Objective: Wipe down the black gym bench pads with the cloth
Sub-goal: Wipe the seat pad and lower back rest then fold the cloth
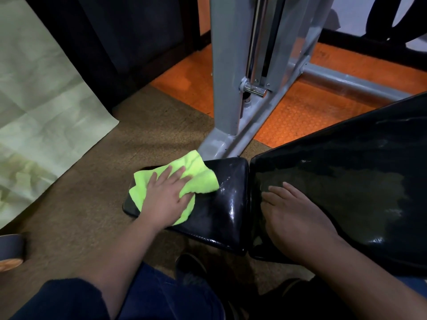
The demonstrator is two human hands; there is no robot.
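On the small black seat pad [208, 204], a green cloth [187, 179] is pressed flat under the spread left hand [164, 195]; the right hand [295, 218], fingers straight, braces the back pad [346, 181]. Overlapping strokes toward the wet streaks are advised.

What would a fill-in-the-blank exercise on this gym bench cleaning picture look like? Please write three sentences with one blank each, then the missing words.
1. The left hand presses a bright ____ cloth flat on the small seat pad.
2. The right hand rests on the larger back pad and holds ____.
3. The floor beneath the grey metal frame is ____.

Missing words: green; nothing; orange
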